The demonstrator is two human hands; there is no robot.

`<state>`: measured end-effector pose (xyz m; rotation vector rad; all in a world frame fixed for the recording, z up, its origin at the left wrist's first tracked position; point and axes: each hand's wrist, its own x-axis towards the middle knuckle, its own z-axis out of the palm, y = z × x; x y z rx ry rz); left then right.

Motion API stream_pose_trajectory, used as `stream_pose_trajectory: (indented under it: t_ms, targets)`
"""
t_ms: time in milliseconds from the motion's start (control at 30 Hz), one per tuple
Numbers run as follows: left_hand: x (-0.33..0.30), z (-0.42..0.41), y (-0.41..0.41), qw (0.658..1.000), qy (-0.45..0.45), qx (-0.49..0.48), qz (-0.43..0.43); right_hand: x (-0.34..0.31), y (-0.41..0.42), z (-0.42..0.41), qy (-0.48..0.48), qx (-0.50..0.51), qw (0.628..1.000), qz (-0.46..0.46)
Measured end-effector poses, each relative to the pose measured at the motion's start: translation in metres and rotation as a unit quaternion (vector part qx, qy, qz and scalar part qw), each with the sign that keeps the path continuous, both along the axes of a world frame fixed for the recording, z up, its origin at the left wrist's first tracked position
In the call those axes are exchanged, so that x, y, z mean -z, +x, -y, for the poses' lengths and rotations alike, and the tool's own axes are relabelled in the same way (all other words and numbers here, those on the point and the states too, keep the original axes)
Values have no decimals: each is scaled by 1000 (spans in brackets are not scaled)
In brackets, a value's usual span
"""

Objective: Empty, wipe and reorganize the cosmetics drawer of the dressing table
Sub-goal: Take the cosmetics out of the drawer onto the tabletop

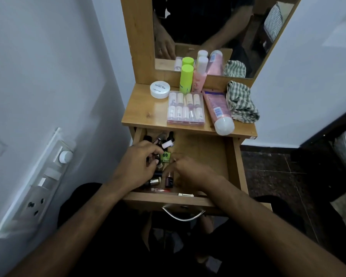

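1. Both forearms reach down into the open drawer of the wooden dressing table. The left hand hovers over the left part, its fingers curled among small bottles; whether they actually grip one I cannot tell. The right hand lies palm down just right of them, fingers bent toward the pile, their hold hidden.
2. White walls flank the table; a switch panel sits on the left wall, dark tiled floor to the right. The mirror rises above the counter.
3. Beyond the fingers, on the counter: a checked cloth far right, a pink tube lying beside it, a clear case of small bottles, an upright green bottle, a pink bottle and a white round tin.
4. In the drawer, nail polish bottles cluster at the left: a green polish bottle between both hands' fingertips, a dark bottle under the right fingers, a gold-capped one nearer the left wrist. The drawer's right part shows bare wood.
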<state>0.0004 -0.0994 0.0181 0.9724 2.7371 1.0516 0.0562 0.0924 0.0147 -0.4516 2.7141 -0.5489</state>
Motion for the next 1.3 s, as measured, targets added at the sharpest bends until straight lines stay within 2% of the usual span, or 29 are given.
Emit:
stream_pose_trajectory:
  t_ms: [233,333,433,567,700,867,1033,1300]
  targets:
    - [6,-1,-1,1000,-23,-6,2,8,0,-3,10,26,998,-58]
    - [6,0,-1,1000,-26,-14,1,10,1,-5,-21,53,995,-81]
    - [3,3,-1,1000,2,-28,-10,7,6,-7,-97,109,983,-113]
    - [-8,7,-3,995,76,-65,-2,3,11,-14,-237,208,937,-148]
    - [-39,4,-12,985,146,-88,30,3,11,-17,-285,244,911,-173]
    - [-82,-12,-48,977,179,-111,-17,5,11,-16,-261,227,918,-196]
    - [-96,-43,-90,976,167,-105,-95,4,12,-16,-243,221,924,-198]
    - [-88,-80,-116,968,198,-134,-74,6,11,-19,-239,226,923,-202]
